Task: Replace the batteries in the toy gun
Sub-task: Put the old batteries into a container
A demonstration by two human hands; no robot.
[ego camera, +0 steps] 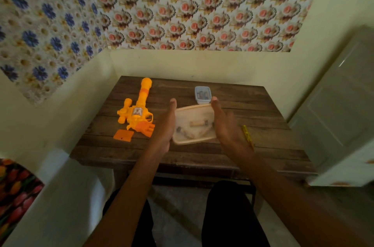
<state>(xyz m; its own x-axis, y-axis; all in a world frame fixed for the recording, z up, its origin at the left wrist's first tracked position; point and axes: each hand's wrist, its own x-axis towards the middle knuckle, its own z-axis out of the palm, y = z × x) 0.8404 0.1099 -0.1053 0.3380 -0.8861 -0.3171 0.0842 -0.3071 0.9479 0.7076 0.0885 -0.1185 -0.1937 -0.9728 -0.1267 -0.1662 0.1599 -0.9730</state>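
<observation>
my left hand (pixel 165 125) and right hand (pixel 224 125) flank a shallow tray (pixel 194 142) of batteries (pixel 197 124), fingers (pixel 172 105) straight and together, gripping nothing. the yellow toy gun (pixel 137 113) lies left on the bench (pixel 253 105): light rigid plastic, i judge, best held by its handle.

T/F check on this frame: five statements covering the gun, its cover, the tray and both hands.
1. The toy gun lies on the table, left of the beige tray. True.
2. The orange cover is fitted on the gun. False: it lies on the table by the grip.
3. Batteries lie in the tray. True.
4. The left hand grips a battery. False: fingers straight, holding nothing.
5. The yellow tool is in the right hand. False: it lies on the table; the hand is open.
</observation>
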